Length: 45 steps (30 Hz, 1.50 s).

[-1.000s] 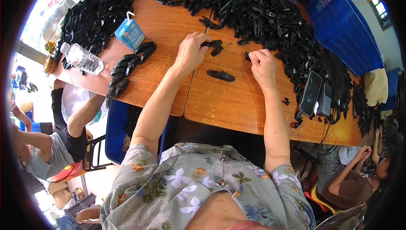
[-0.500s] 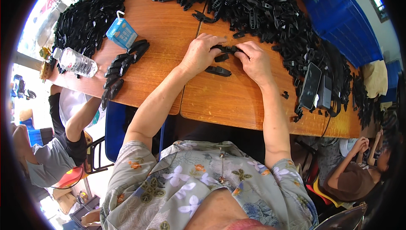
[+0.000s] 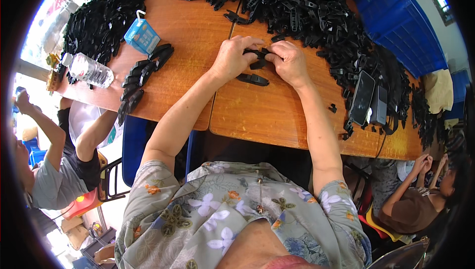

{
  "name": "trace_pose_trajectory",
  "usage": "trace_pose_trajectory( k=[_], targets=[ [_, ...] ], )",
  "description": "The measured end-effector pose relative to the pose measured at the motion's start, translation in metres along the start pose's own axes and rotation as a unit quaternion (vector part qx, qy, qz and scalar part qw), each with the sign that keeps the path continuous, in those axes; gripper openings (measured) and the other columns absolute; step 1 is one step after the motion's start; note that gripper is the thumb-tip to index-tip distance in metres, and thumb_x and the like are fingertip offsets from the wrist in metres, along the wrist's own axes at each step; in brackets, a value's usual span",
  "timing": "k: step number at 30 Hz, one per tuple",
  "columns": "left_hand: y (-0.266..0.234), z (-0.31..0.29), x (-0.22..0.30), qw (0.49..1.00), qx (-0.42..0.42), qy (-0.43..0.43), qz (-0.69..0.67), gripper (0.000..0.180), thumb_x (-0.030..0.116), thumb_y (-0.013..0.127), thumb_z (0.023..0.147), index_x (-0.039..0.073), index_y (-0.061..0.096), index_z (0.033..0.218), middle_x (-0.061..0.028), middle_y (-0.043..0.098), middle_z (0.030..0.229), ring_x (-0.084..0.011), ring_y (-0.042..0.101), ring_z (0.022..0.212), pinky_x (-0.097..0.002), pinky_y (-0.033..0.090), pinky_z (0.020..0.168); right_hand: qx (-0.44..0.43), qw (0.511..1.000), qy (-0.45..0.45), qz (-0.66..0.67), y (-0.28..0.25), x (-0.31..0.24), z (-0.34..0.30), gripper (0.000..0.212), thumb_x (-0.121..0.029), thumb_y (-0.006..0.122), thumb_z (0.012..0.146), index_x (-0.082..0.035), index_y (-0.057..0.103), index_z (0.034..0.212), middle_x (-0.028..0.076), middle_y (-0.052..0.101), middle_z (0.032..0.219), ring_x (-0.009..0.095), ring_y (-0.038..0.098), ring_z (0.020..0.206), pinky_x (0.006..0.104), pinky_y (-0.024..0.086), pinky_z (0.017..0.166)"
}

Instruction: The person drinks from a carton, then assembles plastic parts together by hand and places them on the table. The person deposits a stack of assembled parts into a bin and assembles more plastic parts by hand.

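Observation:
My left hand (image 3: 234,58) and my right hand (image 3: 288,63) come close together over the wooden table (image 3: 267,113). Pinched between them is a small black plastic part (image 3: 259,61), its exact kind partly hidden by my fingers. Thumb and fingers of both hands are closed on it, one hand at each end. Just below, toward me, a separate long black plastic piece (image 3: 253,79) lies flat on the wood, touched by neither hand.
Large heaps of black plastic parts (image 3: 297,9) cover the far and right side. Two phones (image 3: 362,98) lie at right. On the left are a blue drink carton (image 3: 142,36), a plastic bottle (image 3: 89,71) and a row of black pieces (image 3: 141,76). People sit on both sides.
My right hand has shifted left and slightly away from me, narrowing the space between my hands. The person at left has raised an arm.

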<state>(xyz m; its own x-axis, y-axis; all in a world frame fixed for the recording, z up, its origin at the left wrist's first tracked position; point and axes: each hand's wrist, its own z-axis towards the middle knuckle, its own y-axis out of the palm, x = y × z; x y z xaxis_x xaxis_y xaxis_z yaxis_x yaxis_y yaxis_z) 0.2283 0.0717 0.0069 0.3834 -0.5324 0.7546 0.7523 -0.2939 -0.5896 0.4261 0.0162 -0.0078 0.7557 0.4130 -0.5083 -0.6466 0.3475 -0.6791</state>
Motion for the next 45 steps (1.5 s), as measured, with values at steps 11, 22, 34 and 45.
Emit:
trace_pose_trajectory(
  k=[11,22,34,45],
  targets=[
    [0.005,-0.001,-0.004,1.0,0.008,0.013,-0.013,0.039,0.0,0.077,0.083,0.004,0.072,0.121,-0.014,0.073,0.108,-0.0244,0.073,0.096,-0.0344,0.059,0.086,0.007,1.0,-0.03,0.005,0.003,0.003,0.001,0.012,-0.005,0.077,0.082,0.0,0.072,0.092,0.011,0.071,0.093,0.031,0.067,0.09,0.0408,0.054,0.078],
    [0.002,0.002,0.002,0.999,-0.001,-0.003,-0.032,0.042,0.0,0.078,0.086,0.003,0.065,0.126,-0.0131,0.073,0.109,-0.0231,0.072,0.095,-0.0345,0.059,0.086,0.169,0.977,0.093,0.087,-0.025,0.013,0.013,0.018,-0.014,0.063,0.102,-0.002,0.075,0.107,0.011,0.073,0.1,0.022,0.071,0.085,0.0322,0.056,0.076],
    [0.015,0.005,-0.001,0.999,0.011,0.0,-0.042,0.044,-0.002,0.08,0.083,-0.001,0.058,0.121,-0.0142,0.076,0.101,-0.0244,0.073,0.089,-0.035,0.057,0.081,0.12,0.987,-0.084,-0.06,0.046,0.022,0.078,0.033,-0.016,0.063,0.094,-0.009,0.062,0.126,0.013,0.066,0.112,0.037,0.061,0.105,0.0499,0.047,0.09],
    [0.001,0.002,-0.008,0.998,0.019,-0.025,-0.046,0.045,0.0,0.08,0.083,-0.001,0.059,0.123,-0.0123,0.076,0.101,-0.0227,0.07,0.09,-0.0347,0.057,0.084,0.243,0.97,0.015,0.024,-0.045,0.023,0.068,0.016,-0.011,0.066,0.098,-0.003,0.073,0.109,0.012,0.073,0.105,0.025,0.071,0.094,0.0339,0.056,0.082]
  ],
)
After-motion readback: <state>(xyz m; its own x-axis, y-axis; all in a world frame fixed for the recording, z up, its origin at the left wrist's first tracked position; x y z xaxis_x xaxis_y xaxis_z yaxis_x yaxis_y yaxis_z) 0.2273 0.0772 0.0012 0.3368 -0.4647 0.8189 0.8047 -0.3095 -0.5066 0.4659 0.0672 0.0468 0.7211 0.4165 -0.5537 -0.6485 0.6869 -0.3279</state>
